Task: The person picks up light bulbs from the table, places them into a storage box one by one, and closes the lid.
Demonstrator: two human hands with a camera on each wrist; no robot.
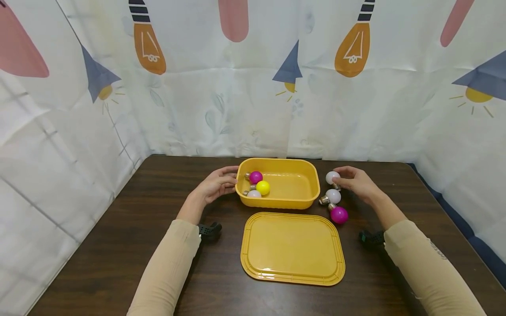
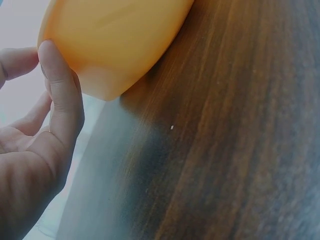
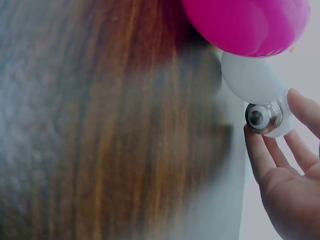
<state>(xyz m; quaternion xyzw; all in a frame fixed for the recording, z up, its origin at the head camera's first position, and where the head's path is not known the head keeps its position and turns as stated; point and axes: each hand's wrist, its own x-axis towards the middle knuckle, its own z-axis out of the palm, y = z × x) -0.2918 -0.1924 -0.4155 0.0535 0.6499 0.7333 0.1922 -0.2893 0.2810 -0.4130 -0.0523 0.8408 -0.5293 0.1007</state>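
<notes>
A yellow plastic tub (image 1: 294, 204) holds a magenta bulb (image 1: 256, 177), a yellow bulb (image 1: 263, 188) and a white bulb (image 1: 254, 193) at its left end. Against that end's outer wall, my left hand (image 1: 218, 184) rests its fingertips; the left wrist view shows them touching the tub's edge (image 2: 115, 45). To the tub's right, my right hand (image 1: 357, 182) holds a white light bulb (image 1: 332, 177) between thumb and fingers. Its metal base (image 3: 260, 117) faces the right wrist camera. Just nearer lie another white bulb (image 1: 334, 196) and a magenta bulb (image 1: 339, 215).
A yellow lid (image 1: 292, 248) lies flat on the dark wooden table (image 1: 118, 263), in front of the tub. Patterned white curtain (image 1: 253, 109) hangs behind the table and along both sides. Black bands (image 1: 210, 230) are on both wrists.
</notes>
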